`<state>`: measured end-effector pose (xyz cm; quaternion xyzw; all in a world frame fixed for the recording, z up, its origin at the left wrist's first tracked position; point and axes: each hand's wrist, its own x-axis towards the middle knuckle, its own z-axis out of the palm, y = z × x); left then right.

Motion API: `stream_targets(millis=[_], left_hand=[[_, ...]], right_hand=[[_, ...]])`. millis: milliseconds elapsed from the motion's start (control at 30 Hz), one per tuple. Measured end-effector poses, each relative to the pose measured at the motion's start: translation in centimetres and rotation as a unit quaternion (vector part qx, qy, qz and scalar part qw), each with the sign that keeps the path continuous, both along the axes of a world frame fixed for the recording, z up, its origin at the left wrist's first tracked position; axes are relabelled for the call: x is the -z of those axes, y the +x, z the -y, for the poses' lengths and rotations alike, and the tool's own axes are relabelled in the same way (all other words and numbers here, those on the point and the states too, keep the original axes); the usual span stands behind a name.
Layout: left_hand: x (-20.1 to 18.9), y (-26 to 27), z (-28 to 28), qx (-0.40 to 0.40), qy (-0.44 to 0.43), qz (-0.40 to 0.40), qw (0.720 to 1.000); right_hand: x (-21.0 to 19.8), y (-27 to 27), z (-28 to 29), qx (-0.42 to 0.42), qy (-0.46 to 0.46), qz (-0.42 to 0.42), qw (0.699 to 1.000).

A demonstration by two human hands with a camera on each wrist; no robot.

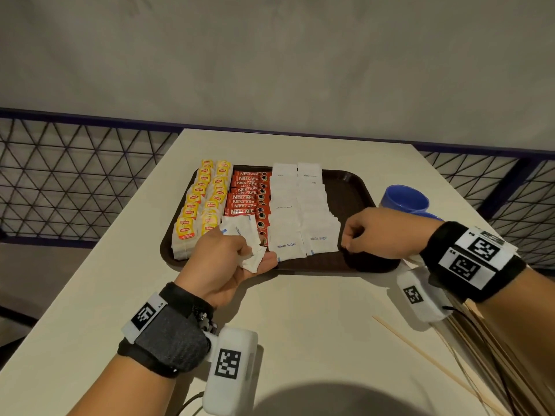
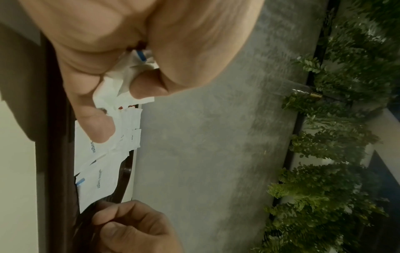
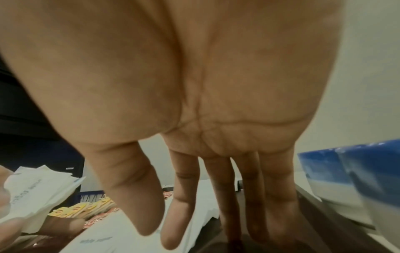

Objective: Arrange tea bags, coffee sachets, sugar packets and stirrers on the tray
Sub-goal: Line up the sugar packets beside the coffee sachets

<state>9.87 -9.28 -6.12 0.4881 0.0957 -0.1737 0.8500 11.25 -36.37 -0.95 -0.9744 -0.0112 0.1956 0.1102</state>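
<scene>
A dark brown tray [image 1: 348, 190] holds two columns of yellow tea bags [image 1: 201, 205], a column of red coffee sachets [image 1: 247, 195] and two columns of white sugar packets [image 1: 303, 211]. My left hand [image 1: 240, 253] hovers over the tray's front edge and grips a crumpled bunch of sugar packets [image 1: 237, 232], also seen in the left wrist view [image 2: 121, 82]. My right hand [image 1: 357, 238] holds nothing; its fingers [image 3: 225, 196] point down onto the bare right part of the tray, just beside the nearest sugar packet. Wooden stirrers [image 1: 468, 355] lie on the table at the lower right.
A blue cup [image 1: 404, 199] stands on the white table [image 1: 300, 325] just right of the tray. One stirrer [image 1: 426, 355] lies apart from the pile. A mesh railing [image 1: 75, 181] runs behind and beside the table.
</scene>
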Motion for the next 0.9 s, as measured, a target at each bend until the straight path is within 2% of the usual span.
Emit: stream_targets(millis=[333,567,667,767,900], left_hand=[[0.2,-0.3,1.0,0.036,0.016,0.005,0.999],[0.2,-0.3,1.1,-0.004,-0.025,0.028,0.999],[-0.1,-0.3,0.9,-0.017,-0.05,0.039,0.998],[-0.1,-0.4,1.0,0.006,-0.056,0.029,0.998],[0.0,-0.6,1.0,0.032,-0.069,0.018,0.997]], right_hand=[[-0.1,-0.3,-1.9,-0.028,0.014,-0.008,0.999],[-0.2,-0.3,-1.4,-0.029,0.014,0.025,0.999],[-0.3,-0.6,-1.4,-0.07,0.007,0.035,0.997],[0.0,-1.0,-1.7,-0.121,-0.018,-0.001,0.992],[0.3,-1.3,-1.9,-0.119,-0.044,-0.004,0.992]])
